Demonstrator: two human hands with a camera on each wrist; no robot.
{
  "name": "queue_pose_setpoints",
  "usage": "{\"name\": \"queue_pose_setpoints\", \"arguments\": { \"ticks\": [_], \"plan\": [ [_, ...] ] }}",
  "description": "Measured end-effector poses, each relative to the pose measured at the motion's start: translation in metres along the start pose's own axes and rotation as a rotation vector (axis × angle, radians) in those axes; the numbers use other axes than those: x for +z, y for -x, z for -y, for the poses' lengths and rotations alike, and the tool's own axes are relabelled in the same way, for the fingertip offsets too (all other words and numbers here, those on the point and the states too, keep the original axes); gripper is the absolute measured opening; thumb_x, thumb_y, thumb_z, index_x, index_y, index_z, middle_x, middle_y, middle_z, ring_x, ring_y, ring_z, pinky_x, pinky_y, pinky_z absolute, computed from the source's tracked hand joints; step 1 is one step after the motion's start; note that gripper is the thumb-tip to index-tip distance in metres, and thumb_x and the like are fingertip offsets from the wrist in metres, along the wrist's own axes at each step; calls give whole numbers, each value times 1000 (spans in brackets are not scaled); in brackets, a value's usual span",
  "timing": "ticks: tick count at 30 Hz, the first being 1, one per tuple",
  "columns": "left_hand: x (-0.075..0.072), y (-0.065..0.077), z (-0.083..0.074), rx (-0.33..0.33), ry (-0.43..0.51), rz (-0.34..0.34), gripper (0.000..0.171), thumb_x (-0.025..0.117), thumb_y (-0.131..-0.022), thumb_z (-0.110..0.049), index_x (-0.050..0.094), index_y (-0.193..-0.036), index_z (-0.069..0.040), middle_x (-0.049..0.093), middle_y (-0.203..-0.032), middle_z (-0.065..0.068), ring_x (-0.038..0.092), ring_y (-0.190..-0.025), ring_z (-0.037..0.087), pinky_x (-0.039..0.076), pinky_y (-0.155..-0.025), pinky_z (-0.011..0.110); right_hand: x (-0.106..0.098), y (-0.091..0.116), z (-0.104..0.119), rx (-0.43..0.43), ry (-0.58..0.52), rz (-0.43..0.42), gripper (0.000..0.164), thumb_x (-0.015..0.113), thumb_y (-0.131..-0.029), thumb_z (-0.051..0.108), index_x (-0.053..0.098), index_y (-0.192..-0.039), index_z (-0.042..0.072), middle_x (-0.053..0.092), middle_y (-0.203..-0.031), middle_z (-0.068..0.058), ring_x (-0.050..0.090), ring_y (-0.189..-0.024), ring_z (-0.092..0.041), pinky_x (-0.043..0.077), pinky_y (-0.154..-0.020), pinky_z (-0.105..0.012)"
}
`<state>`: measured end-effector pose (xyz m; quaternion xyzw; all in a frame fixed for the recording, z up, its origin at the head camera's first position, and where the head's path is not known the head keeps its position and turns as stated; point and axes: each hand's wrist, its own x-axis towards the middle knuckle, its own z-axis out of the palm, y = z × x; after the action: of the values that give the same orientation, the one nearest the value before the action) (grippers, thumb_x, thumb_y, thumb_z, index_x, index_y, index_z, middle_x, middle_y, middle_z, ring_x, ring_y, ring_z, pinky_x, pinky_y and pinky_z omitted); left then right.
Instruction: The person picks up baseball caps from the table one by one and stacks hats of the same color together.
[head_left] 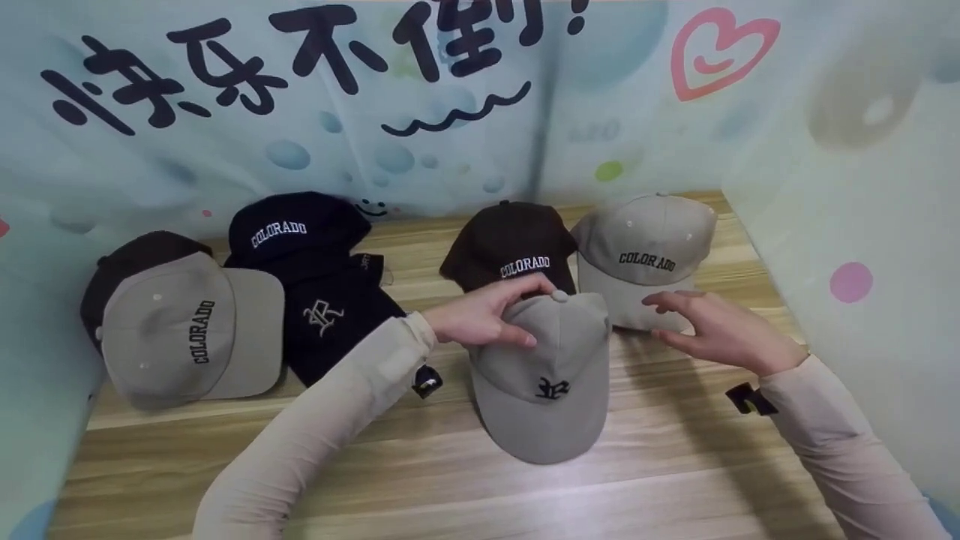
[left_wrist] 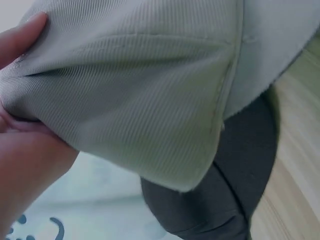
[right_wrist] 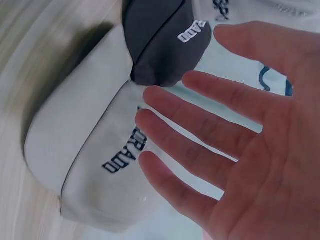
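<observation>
My left hand (head_left: 487, 311) grips the crown of a grey baseball cap (head_left: 544, 427) with a black emblem, its brim pointing toward me. In the left wrist view the cap's cloth (left_wrist: 150, 100) creases between thumb and fingers. Behind it is a dark brown COLORADO cap (head_left: 510, 232), partly covered. To the right of that sits a beige COLORADO cap (head_left: 645, 232). My right hand (head_left: 720, 330) hovers by this cap's brim with nothing in it; in the right wrist view its fingers (right_wrist: 200, 120) are spread and fairly straight.
At the left, a grey COLORADO cap (head_left: 165, 330) overlaps a dark brown cap (head_left: 150, 247). Beside them a navy COLORADO cap (head_left: 300, 217) stands behind a navy cap with an emblem (head_left: 345, 322). A printed cloth (head_left: 480, 150) backs the wooden table (head_left: 420, 480).
</observation>
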<state>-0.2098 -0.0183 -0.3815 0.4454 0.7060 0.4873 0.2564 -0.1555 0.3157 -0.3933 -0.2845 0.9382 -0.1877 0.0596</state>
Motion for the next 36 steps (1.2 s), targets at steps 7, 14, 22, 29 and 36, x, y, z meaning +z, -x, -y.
{"name": "queue_pose_setpoints", "arguments": {
  "ticks": [7,14,22,29,36],
  "plan": [
    [5,-7,11,-124,-321,66,52,72,-85,-9,47,-130,-6,58,-126,11,53,-108,21,38,-95,30,1,-1,-10,4,-17,-1,34,66,-90,11,59,-120,-4,67,-105,-21,64,-96,-36,48,-84,-52],
    [-1,-12,21,-228,-412,79,55,73,-86,-12,48,-135,-8,58,-129,9,52,-113,23,37,-98,34,4,-5,-24,11,-122,18,29,61,-90,4,60,-117,-6,69,-102,-18,66,-94,-32,49,-83,-53],
    [-9,-9,30,-303,-410,52,59,72,-86,-9,44,-138,-7,55,-133,14,51,-118,30,38,-99,38,5,-12,-38,64,-207,36,26,61,-92,4,61,-115,-6,69,-99,-17,65,-94,-32,49,-84,-53],
    [-9,0,26,-333,-430,-5,62,68,-89,-14,37,-141,-3,47,-139,18,44,-127,30,33,-105,38,5,-27,-43,72,-224,-3,24,59,-90,-1,62,-114,-7,65,-105,-23,61,-100,-38,46,-85,-57],
    [2,18,8,-365,-559,-156,61,68,-90,-17,38,-141,-5,47,-123,18,46,-112,34,38,-93,47,-3,-45,-50,80,-141,-142,21,60,-89,-3,62,-108,-12,64,-105,-26,59,-99,-43,44,-88,-56]
  ]
}}
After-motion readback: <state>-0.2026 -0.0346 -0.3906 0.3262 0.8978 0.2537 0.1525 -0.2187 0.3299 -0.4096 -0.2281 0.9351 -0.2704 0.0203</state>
